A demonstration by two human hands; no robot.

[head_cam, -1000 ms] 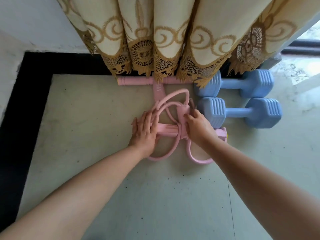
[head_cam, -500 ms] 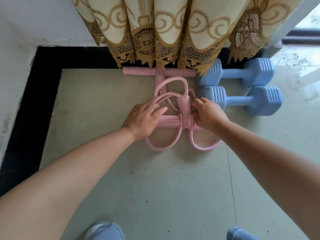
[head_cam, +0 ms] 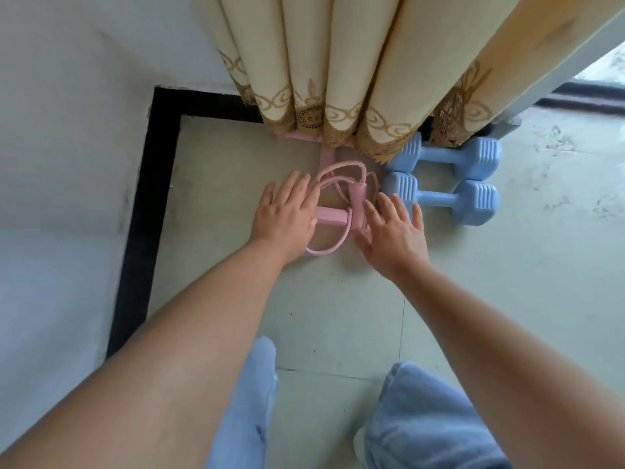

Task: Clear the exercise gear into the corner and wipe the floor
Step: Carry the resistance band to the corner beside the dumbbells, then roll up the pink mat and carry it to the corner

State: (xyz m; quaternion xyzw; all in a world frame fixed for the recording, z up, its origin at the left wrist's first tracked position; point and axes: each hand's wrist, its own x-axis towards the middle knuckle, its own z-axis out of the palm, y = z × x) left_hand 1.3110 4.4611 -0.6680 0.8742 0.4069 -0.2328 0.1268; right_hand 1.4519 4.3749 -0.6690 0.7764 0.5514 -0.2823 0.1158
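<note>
Pink puller lies on the floor at the curtain, beside two dumbbells. My left hand and right hand spread flat over it, gripping nothing. Gear stowed, I judge; next, fetch a cloth.

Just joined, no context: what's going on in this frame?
A person crouches at a floor corner, tidying exercise gear. The left hand and right hand are spread flat over a pink resistance band, gripping nothing. Two blue dumbbells lie side by side to its right, beside the curtain hem. No cloth is in view, so wiping hasn't visibly started.
</note>
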